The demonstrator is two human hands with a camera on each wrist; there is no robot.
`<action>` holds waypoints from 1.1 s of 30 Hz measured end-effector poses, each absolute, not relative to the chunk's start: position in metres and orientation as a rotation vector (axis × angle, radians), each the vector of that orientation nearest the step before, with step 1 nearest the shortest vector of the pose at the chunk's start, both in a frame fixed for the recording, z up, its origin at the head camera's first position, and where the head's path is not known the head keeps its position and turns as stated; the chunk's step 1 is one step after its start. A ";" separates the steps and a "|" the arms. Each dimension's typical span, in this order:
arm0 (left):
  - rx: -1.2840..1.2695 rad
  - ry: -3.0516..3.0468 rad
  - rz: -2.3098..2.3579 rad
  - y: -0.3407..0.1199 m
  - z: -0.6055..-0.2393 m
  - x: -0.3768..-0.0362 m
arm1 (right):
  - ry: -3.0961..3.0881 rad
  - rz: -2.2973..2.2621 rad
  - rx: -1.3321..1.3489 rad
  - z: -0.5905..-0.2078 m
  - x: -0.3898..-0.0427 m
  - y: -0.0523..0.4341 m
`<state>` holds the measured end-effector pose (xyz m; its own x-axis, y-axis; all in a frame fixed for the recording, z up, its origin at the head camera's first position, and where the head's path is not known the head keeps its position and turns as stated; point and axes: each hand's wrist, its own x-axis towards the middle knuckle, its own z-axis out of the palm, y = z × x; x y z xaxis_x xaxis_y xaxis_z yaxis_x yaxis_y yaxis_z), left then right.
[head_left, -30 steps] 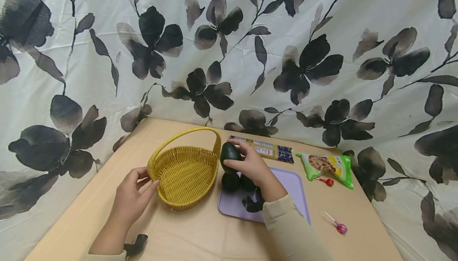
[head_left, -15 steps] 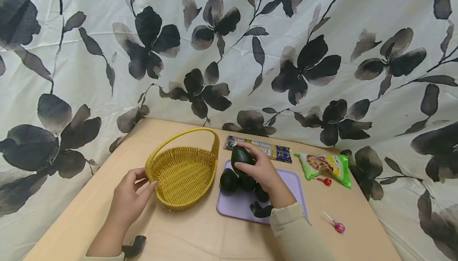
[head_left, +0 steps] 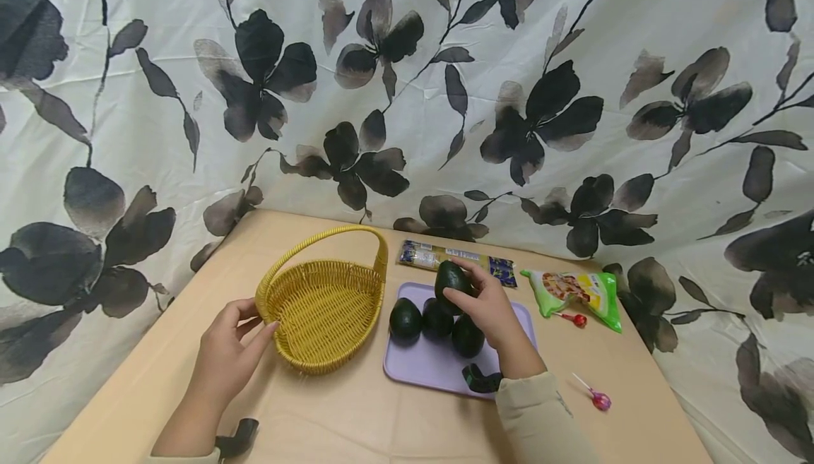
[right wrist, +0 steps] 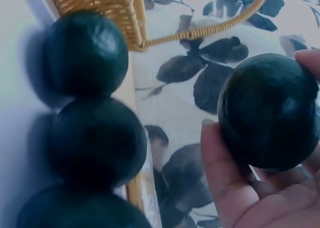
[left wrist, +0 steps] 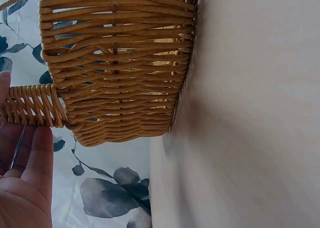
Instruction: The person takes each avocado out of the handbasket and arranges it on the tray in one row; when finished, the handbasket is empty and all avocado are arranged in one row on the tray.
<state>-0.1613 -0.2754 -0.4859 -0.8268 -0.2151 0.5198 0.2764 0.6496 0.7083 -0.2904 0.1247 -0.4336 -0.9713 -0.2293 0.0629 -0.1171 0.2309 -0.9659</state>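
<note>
My right hand [head_left: 491, 306] holds a dark green avocado [head_left: 453, 286] between thumb and fingers, above the back of a lilac tray [head_left: 422, 375]. In the right wrist view the held avocado [right wrist: 270, 112] is raised off the tray beside three others. Those three avocados sit on the tray: a left one [head_left: 405, 320], a middle one [head_left: 437, 318] and a right one [head_left: 468, 337]. My left hand [head_left: 230, 358] grips the yellow wicker basket [head_left: 327, 316] where its handle meets the left rim. The left wrist view shows the fingers around the handle's woven base [left wrist: 35, 105].
Behind the tray lies a long gold and blue packet [head_left: 420, 254]. To the right are a green snack bag [head_left: 575, 293], a red lollipop [head_left: 579, 320] and a pink lollipop [head_left: 600, 400]. A floral cloth [head_left: 381, 97] hangs along the table's back edge.
My right hand has carried the avocado rightward, away from the basket's right rim and over the tray, uncovering the avocados below. My left hand keeps its grip on the basket.
</note>
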 end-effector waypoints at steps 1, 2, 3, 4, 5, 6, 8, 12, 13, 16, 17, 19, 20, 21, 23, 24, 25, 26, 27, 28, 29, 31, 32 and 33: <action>-0.046 -2.290 -1.112 -0.275 -0.486 -0.161 | 2.410 -1.859 -0.322 -0.435 -0.290 0.127; -0.041 -2.293 -1.109 -0.275 -0.486 -0.161 | 2.428 -1.857 -0.314 -0.436 -0.288 0.130; -0.036 -2.295 -1.108 -0.275 -0.486 -0.161 | 2.441 -1.856 -0.301 -0.437 -0.287 0.132; -0.034 -2.298 -1.107 -0.275 -0.486 -0.161 | 2.447 -1.861 -0.291 -0.438 -0.286 0.135; -0.032 -2.302 -1.101 -0.275 -0.486 -0.161 | 2.454 -1.864 -0.280 -0.439 -0.285 0.138; -0.032 -2.302 -1.101 -0.275 -0.486 -0.161 | 2.461 -1.870 -0.266 -0.440 -0.284 0.140; -0.023 -2.308 -1.096 -0.274 -0.486 -0.162 | 2.461 -1.886 -0.250 -0.441 -0.281 0.145; -0.009 -2.308 -1.119 -0.273 -0.486 -0.160 | 2.471 -1.904 -0.230 -0.444 -0.278 0.153; -0.003 -2.310 -1.121 -0.273 -0.486 -0.160 | 2.478 -1.904 -0.220 -0.445 -0.278 0.155; 0.010 -2.315 -1.134 -0.273 -0.485 -0.159 | 2.500 -1.905 -0.179 -0.449 -0.277 0.161; 0.016 -2.315 -1.134 -0.273 -0.484 -0.158 | 2.505 -1.902 -0.167 -0.450 -0.277 0.163; 0.016 -2.315 -1.138 -0.273 -0.483 -0.158 | 2.514 -1.899 -0.151 -0.453 -0.276 0.166; 0.016 -2.316 -1.139 -0.273 -0.483 -0.158 | 2.517 -1.895 -0.146 -0.454 -0.276 0.168; 0.012 -2.315 -1.139 -0.272 -0.483 -0.157 | 2.523 -1.886 -0.143 -0.455 -0.276 0.170; 0.005 -2.312 -1.138 -0.272 -0.483 -0.158 | 2.539 -1.874 -0.133 -0.457 -0.275 0.173; -0.001 -2.312 -1.135 -0.272 -0.484 -0.158 | 2.548 -1.869 -0.126 -0.458 -0.275 0.174; -0.004 -2.310 -1.132 -0.272 -0.483 -0.158 | 2.556 -1.863 -0.120 -0.459 -0.275 0.175; -0.004 -2.310 -1.131 -0.272 -0.483 -0.158 | 2.565 -1.860 -0.109 -0.460 -0.275 0.177; 0.000 -2.308 -1.130 -0.272 -0.483 -0.158 | 2.572 -1.859 -0.099 -0.461 -0.274 0.178; 0.001 -2.309 -1.129 -0.272 -0.483 -0.158 | 2.576 -1.863 -0.087 -0.462 -0.274 0.179; 0.002 -2.311 -1.126 -0.272 -0.483 -0.158 | 2.577 -1.867 -0.076 -0.463 -0.274 0.180; 0.005 -2.313 -1.124 -0.272 -0.482 -0.158 | 2.575 -1.886 -0.058 -0.466 -0.273 0.182; 0.006 -2.314 -1.124 -0.272 -0.482 -0.158 | 2.575 -1.896 -0.046 -0.467 -0.273 0.183; 0.005 -2.315 -1.124 -0.272 -0.481 -0.158 | 2.570 -1.905 -0.036 -0.469 -0.272 0.185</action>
